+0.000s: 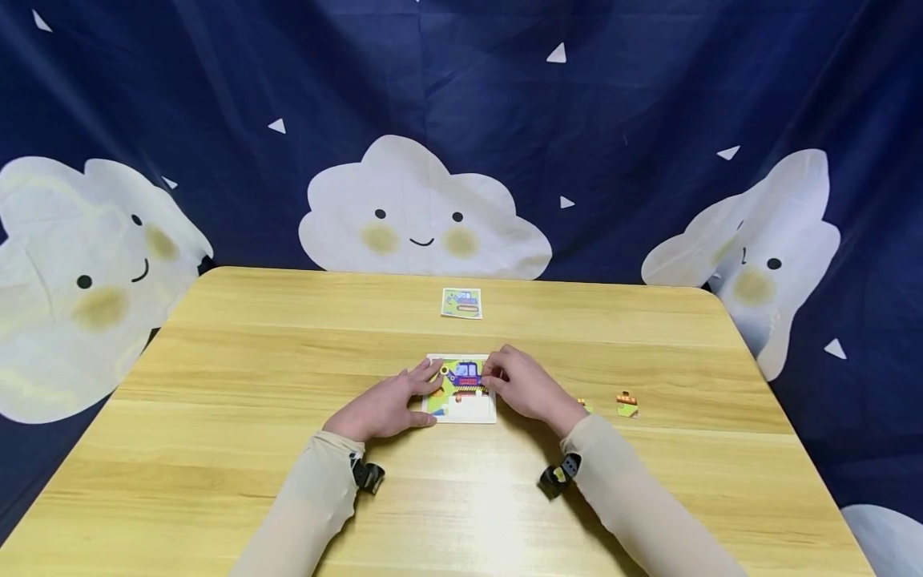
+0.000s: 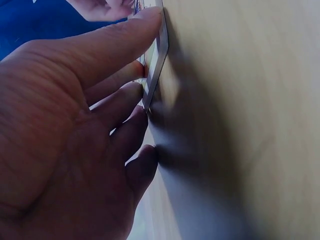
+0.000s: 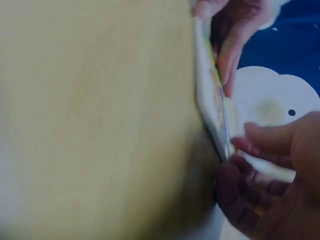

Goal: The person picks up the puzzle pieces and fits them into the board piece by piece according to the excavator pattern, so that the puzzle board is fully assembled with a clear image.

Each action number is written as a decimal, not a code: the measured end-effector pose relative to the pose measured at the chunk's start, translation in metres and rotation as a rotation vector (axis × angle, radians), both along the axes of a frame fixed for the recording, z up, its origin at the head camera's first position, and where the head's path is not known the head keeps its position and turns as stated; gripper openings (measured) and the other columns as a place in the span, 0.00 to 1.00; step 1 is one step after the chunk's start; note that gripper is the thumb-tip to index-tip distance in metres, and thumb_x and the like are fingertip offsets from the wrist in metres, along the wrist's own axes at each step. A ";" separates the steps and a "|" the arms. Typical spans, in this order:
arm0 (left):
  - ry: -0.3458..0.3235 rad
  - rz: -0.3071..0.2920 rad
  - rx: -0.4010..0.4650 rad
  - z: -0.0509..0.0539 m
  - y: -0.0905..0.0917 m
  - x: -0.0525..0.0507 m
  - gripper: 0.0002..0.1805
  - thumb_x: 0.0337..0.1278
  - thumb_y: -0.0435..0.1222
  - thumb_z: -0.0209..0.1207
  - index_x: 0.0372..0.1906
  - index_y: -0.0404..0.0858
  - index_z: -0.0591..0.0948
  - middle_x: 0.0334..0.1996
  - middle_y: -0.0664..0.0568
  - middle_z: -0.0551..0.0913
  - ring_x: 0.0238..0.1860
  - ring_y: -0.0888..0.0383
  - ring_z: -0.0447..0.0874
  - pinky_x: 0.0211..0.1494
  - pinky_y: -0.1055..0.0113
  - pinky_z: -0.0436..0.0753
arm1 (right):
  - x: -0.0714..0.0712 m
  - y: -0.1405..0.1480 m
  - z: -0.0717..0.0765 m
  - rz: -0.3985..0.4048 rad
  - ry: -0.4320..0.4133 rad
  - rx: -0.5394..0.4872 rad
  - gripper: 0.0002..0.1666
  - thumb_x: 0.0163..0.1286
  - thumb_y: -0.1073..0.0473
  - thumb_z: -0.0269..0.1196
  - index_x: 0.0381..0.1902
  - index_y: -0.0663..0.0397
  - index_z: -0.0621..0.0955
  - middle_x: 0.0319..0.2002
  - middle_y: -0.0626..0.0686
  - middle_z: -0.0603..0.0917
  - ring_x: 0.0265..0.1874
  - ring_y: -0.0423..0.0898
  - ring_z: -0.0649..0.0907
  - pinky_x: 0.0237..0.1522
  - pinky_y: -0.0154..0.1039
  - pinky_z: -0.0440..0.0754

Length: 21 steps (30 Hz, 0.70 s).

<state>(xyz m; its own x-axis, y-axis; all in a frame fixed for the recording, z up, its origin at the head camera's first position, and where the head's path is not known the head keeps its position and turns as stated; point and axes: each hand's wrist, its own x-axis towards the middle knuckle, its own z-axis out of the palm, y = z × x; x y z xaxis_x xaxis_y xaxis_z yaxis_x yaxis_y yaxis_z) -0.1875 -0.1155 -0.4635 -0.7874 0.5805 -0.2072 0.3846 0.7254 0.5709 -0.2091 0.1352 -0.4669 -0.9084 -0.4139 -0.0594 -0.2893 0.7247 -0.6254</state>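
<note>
A white-framed puzzle board lies flat on the table, with a blue and yellow digger picture partly filling it and bare white at the lower right. Over its left side rests my left hand, fingers spread and thumb at the near corner; in the left wrist view the hand touches the board's edge. My right hand bends its fingers at the board's right edge. The right wrist view shows that hand blurred beside the board; whether a piece is between its fingertips cannot be made out.
Beyond the board lies a small picture card with a similar digger. Right of my right wrist are two loose puzzle pieces, one in full view and another partly hidden by the forearm. A dark blue cloud-print cloth hangs behind the table.
</note>
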 end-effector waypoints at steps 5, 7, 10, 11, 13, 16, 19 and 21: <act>0.014 -0.025 0.008 0.000 -0.002 0.000 0.36 0.61 0.42 0.65 0.72 0.37 0.66 0.77 0.50 0.51 0.75 0.48 0.45 0.74 0.48 0.52 | 0.010 0.012 0.003 0.137 0.183 0.100 0.05 0.71 0.60 0.62 0.42 0.51 0.84 0.40 0.45 0.76 0.38 0.42 0.77 0.43 0.41 0.79; 0.019 -0.035 0.007 0.000 -0.002 0.000 0.37 0.61 0.42 0.65 0.72 0.37 0.66 0.77 0.50 0.50 0.75 0.48 0.45 0.74 0.47 0.52 | 0.013 0.017 0.003 0.221 0.268 0.145 0.10 0.70 0.60 0.63 0.48 0.52 0.85 0.45 0.47 0.78 0.44 0.44 0.78 0.49 0.43 0.79; 0.024 -0.041 0.004 0.001 -0.003 0.000 0.37 0.61 0.42 0.65 0.72 0.37 0.66 0.77 0.49 0.51 0.75 0.48 0.45 0.74 0.48 0.52 | 0.018 0.021 0.003 0.370 0.358 0.222 0.21 0.71 0.57 0.63 0.60 0.52 0.81 0.57 0.51 0.78 0.57 0.49 0.76 0.57 0.49 0.75; 0.027 -0.042 0.003 0.001 -0.002 0.000 0.37 0.61 0.42 0.65 0.72 0.36 0.66 0.77 0.49 0.51 0.75 0.48 0.45 0.74 0.48 0.52 | 0.020 0.023 0.003 0.411 0.368 0.251 0.24 0.71 0.55 0.63 0.63 0.52 0.79 0.61 0.51 0.76 0.61 0.50 0.74 0.60 0.51 0.74; 0.033 -0.044 0.002 0.000 -0.003 0.000 0.36 0.61 0.42 0.65 0.71 0.36 0.66 0.76 0.48 0.51 0.75 0.49 0.45 0.74 0.49 0.52 | 0.023 0.024 0.003 0.473 0.375 0.302 0.28 0.73 0.51 0.60 0.68 0.51 0.75 0.68 0.51 0.72 0.66 0.52 0.70 0.62 0.55 0.70; 0.040 -0.052 0.005 0.000 -0.003 0.000 0.36 0.61 0.42 0.65 0.71 0.35 0.67 0.76 0.48 0.52 0.76 0.49 0.46 0.74 0.50 0.52 | 0.028 0.024 0.004 0.509 0.360 0.359 0.31 0.75 0.45 0.56 0.70 0.52 0.71 0.72 0.51 0.66 0.70 0.54 0.65 0.66 0.57 0.66; 0.044 -0.059 0.011 0.000 -0.003 0.000 0.36 0.62 0.42 0.64 0.72 0.37 0.66 0.76 0.47 0.52 0.76 0.49 0.46 0.74 0.49 0.52 | 0.030 0.023 0.003 0.511 0.352 0.384 0.33 0.75 0.43 0.54 0.72 0.53 0.69 0.73 0.52 0.64 0.71 0.55 0.63 0.66 0.57 0.64; 0.045 -0.062 0.014 0.001 -0.002 0.000 0.37 0.63 0.42 0.64 0.73 0.38 0.65 0.76 0.47 0.52 0.76 0.49 0.46 0.74 0.49 0.52 | 0.031 0.023 0.003 0.505 0.350 0.388 0.34 0.75 0.42 0.54 0.72 0.53 0.69 0.73 0.52 0.64 0.70 0.56 0.63 0.67 0.57 0.64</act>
<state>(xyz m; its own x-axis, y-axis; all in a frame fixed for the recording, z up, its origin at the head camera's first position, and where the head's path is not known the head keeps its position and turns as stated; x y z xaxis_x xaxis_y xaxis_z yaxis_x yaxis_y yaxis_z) -0.1870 -0.1177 -0.4628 -0.7583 0.6308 -0.1643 0.4537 0.6918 0.5618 -0.1781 0.1583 -0.4641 -0.6049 -0.7958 -0.0275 -0.7832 0.6008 -0.1599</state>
